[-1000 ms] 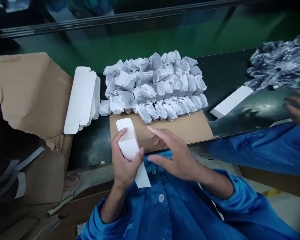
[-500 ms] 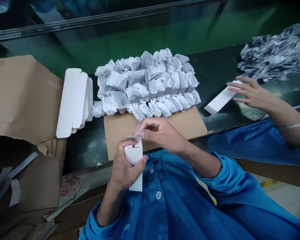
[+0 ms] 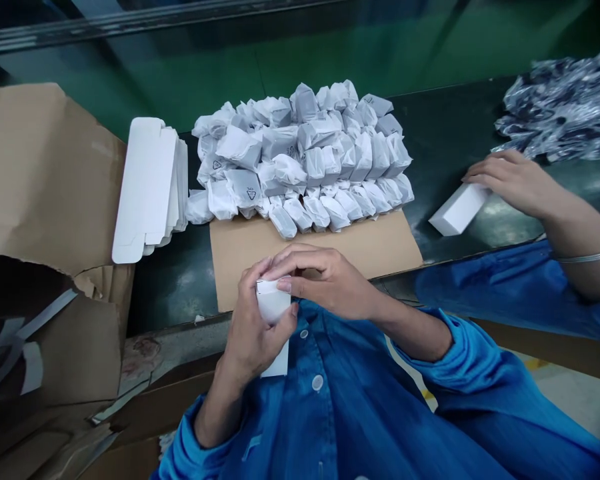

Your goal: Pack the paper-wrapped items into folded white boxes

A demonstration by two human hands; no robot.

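Note:
My left hand [image 3: 257, 327] is wrapped round a narrow white carton [image 3: 274, 307], held upright in front of my chest. At the carton's top end, my right hand [image 3: 325, 277] has its thumb and fingers closed on the end flap, which now looks folded down. Just beyond both hands lies a flat brown cardboard sheet [image 3: 375, 250]. Behind it are rows of small items in white wrappers [image 3: 310, 153], some printed with a recycling mark. What the carton contains is hidden.
Flat white cartons [image 3: 147, 187] are stacked on the left beside a large torn cardboard box [image 3: 45, 180]. At the right, a co-worker's hand [image 3: 513, 180] rests on another white carton [image 3: 460, 210]. Clear-bagged dark items [image 3: 565, 107] lie behind on the dark bench [image 3: 165, 293].
My right hand has pressed the raised top flap down onto the carton. The co-worker's carton has turned and moved slightly. The whole view has shifted a little.

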